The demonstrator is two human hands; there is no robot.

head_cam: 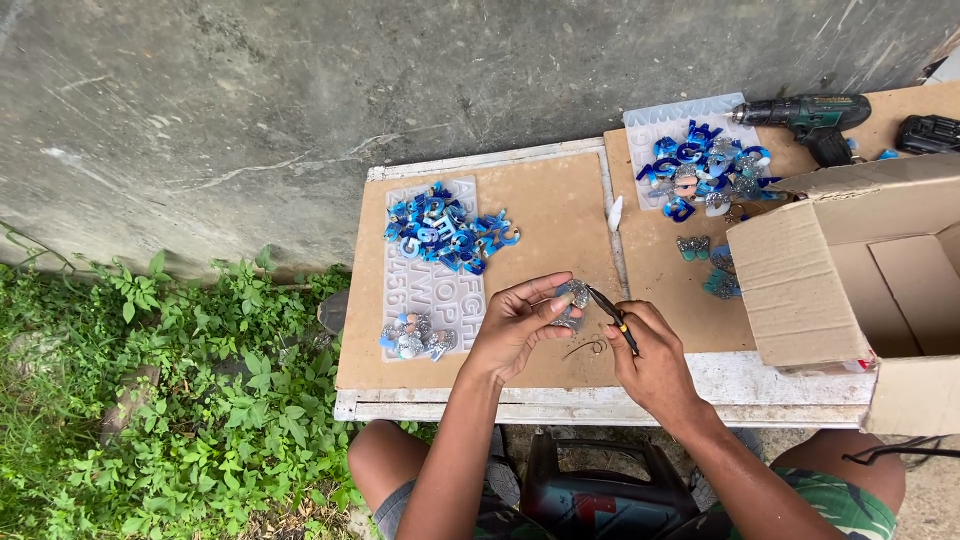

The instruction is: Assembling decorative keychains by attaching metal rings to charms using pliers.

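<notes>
Above the near edge of the brown board (560, 215), both hands meet at centre. The left hand (515, 325) is pinched around a small glittery silver piece (573, 297), held between thumb and fingertips. The right hand (650, 360) is closed on a slim dark hand tool (610, 315) with a yellow band. From the right hand, the piece lies at 10 o'clock, and the tool's long axis runs along that same line, tip at or just short of the piece; actual contact cannot be confirmed. The left hand is the nearer hand, already gripping the piece. A pile of blue letter shapes (445, 230) lies at 11 o'clock, well apart. A cardboard box (850, 265) stands at 3 o'clock.
</notes>
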